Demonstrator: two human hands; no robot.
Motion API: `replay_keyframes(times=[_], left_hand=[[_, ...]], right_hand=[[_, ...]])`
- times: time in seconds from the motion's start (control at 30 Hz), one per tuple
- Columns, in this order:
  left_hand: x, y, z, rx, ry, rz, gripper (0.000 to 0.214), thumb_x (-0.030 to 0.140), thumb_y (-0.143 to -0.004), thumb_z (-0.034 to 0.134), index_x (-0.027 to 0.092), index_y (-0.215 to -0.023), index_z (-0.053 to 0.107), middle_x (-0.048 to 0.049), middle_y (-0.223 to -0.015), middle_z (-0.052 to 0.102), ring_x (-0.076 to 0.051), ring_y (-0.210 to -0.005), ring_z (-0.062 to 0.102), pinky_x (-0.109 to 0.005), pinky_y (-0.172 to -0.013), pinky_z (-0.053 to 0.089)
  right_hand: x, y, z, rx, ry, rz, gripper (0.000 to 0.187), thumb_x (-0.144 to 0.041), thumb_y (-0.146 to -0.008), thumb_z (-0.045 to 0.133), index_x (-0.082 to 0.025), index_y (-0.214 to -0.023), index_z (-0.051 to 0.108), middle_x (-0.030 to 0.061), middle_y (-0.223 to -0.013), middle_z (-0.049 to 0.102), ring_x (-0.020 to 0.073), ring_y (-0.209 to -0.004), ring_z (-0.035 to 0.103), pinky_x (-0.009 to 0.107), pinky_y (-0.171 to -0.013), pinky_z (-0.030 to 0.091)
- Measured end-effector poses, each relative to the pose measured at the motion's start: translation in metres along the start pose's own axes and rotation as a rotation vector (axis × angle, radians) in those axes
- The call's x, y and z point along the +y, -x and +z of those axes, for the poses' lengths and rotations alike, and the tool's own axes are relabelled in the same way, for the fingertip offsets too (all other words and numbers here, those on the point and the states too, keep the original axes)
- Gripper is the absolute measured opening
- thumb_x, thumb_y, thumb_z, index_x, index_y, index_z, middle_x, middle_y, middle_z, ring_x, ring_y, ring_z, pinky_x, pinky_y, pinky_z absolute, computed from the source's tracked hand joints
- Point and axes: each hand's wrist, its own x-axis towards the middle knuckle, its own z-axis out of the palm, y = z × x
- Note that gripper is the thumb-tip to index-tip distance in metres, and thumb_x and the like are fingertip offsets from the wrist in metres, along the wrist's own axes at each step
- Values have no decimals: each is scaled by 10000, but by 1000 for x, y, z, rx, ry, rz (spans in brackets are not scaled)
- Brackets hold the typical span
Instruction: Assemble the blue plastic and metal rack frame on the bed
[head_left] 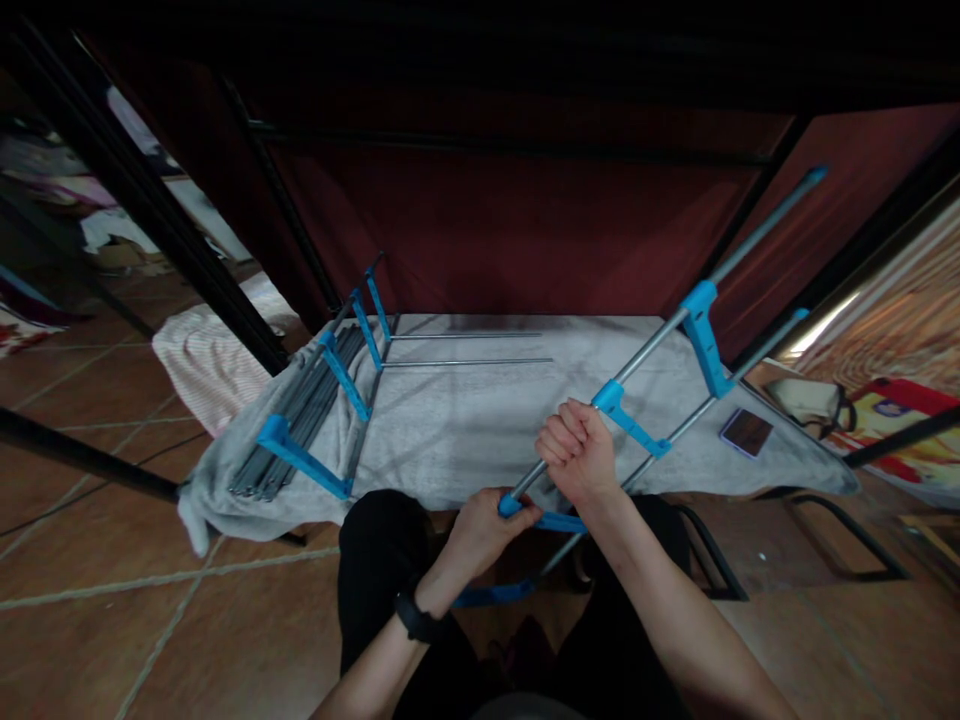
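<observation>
A long frame section [679,330] of grey metal rods joined by blue plastic connectors slants from my lap up to the upper right. My left hand [484,530] is closed on the blue connector at its near end. My right hand [577,450] is wrapped as a fist round the grey rod just above that. A bundle of grey rods with blue crosspieces [304,415] lies at the left of a grey cloth [465,420]. A further blue piece with two thin rods [457,350] lies at the back.
A phone [745,432] lies on the cloth at the right. Dark red fabric panels on a black frame stand behind. A striped cloth [202,360] sits on the tiled floor at left, a bag [814,400] at right. My knees are below.
</observation>
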Motion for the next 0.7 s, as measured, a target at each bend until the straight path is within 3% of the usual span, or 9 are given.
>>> replay_keyframes(times=[0.2,0.47,0.57,0.7], left_hand=[[1,4,7,117,-104,-89,245,444,-816,631,234,-880,741,-23,-791,724,-209,-751,653,-263,-656,384],[3,6,17,170,-280,-141,311,470,-870,576,241,-1018,726,-93,-884,747,-263,-845,689,-291,-681,392],[4,6,22,185,-251,-163,297,439,-864,594,233,-1033,726,-100,-890,747,-256,-861,691,-286,-698,407],[2,6,29,180,-171,-188,253,380,-835,630,228,-1007,737,-88,-860,746,-240,-867,687,-268,-706,422]], right_hand=[[13,9,6,141,-9,-148,512,-299,-801,608,-207,-541,176,-102,-416,152,52,-375,66,186,-338,132],[18,12,8,320,-17,-227,479,-297,-769,635,-208,-558,214,-107,-423,196,42,-373,85,186,-334,94],[18,11,6,319,28,-178,513,-325,-760,654,-212,-557,197,-109,-424,188,40,-368,90,184,-329,93],[16,10,-1,211,35,-89,537,-336,-755,659,-211,-537,184,-110,-407,163,44,-362,72,182,-328,97]])
